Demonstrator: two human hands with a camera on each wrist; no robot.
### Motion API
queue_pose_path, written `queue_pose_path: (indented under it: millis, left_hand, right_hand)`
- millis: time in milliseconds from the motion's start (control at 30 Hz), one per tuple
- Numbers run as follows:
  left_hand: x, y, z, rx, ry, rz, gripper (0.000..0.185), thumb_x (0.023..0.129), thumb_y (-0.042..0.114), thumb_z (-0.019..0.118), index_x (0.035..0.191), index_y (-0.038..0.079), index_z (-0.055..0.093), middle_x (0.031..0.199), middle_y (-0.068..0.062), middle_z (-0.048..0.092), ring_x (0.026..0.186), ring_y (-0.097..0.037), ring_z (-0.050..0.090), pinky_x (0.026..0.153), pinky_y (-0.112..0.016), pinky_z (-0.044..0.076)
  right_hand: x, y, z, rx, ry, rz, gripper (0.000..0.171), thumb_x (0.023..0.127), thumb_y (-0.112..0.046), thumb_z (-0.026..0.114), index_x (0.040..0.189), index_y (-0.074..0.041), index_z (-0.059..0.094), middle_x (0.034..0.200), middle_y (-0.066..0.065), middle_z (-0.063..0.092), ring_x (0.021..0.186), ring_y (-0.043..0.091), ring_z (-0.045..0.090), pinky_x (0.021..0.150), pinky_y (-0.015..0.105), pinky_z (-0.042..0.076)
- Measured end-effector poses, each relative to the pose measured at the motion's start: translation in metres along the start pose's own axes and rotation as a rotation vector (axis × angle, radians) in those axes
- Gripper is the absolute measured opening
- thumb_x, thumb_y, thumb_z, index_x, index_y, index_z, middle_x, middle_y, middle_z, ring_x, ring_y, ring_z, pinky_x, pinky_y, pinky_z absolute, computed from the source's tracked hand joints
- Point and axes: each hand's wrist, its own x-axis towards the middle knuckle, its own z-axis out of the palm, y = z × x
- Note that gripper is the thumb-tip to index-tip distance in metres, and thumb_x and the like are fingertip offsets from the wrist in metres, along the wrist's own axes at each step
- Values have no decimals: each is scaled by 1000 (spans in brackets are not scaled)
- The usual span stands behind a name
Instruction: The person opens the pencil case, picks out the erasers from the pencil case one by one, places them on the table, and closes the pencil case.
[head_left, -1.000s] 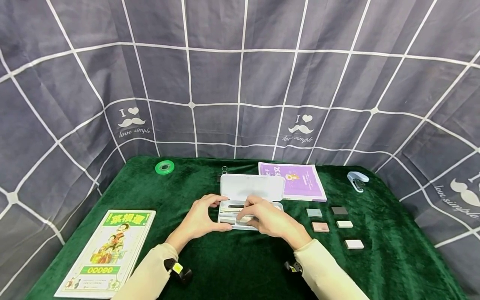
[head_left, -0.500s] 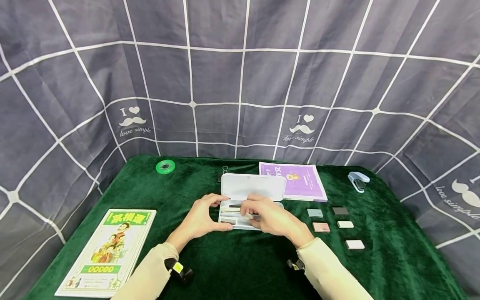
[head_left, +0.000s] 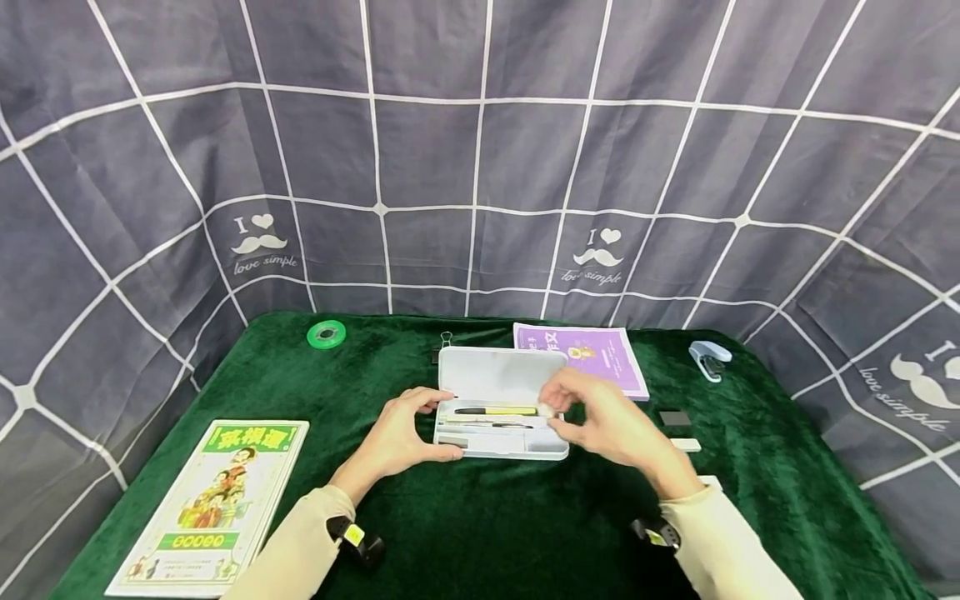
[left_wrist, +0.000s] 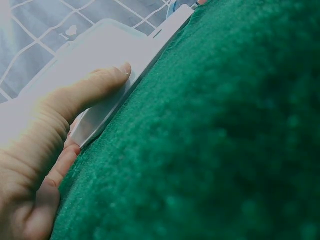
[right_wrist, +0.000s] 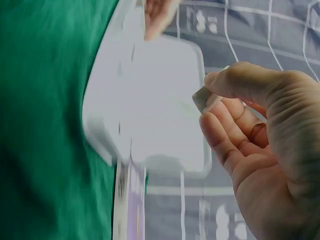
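Block (right_wrist: 201,99), presumably light, suited the side pinch of the right hand (head_left: 607,421), while the left hand (head_left: 399,429) gripped the case (head_left: 495,451) end facing the bench's (head_left: 360,383) left edge.

Desk-type spot, screened off; home vs. office can't be told, as grey grid-print fabric (head_left: 427,150) w/ "love simple" slogans hangs along far, L & R sides & hides the rm. Table (head_left: 465,529) is draped in dk green velvety cloth. Stationery gives the desk feel: open pencil case (head_left: 487,372) mid-table w/ writing tools (head_left: 495,411) inside; green tape roll (head_left: 313,335) nr far L corner; lt-blue stapler (head_left: 705,350) nr far R corner; purple book (head_left: 611,362) nr far edge, R of ctr; illustrated book (head_left: 213,508) along L edge.
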Motion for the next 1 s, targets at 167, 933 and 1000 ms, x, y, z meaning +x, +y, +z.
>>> queue_pose_path:
  millis: [167,933,1000]
  left_hand:
    - [-1,-3,0,7,-2,-6,86,74,50,105,148,23,70,147,0,67,126,-26,65,109,-55,53]
    - [-1,1,-1,4,0,-3,86,75,51,104,148,24,70,145,0,68,126,-27,66,112,-62,48]
    - [-1,1,-1,2,0,-4,85,75,51,105,148,24,70,145,1,68,126,-27,66,112,-61,49]
  right_hand:
    - [-36,15,-27,-5,68,82,36,91,7,87,110,-21,76,99,-7,71,88,13,68,61,27,62]
    - [-199,45,-73,-113,75,98,59,75,19,93,113,-25,80,107,-9,73,85,4,62,72,21,49]
    - [-206,47,-72,-110,66,109,59,75,19,93,112,-26,80,104,-9,72,84,4,62,70,21,48]
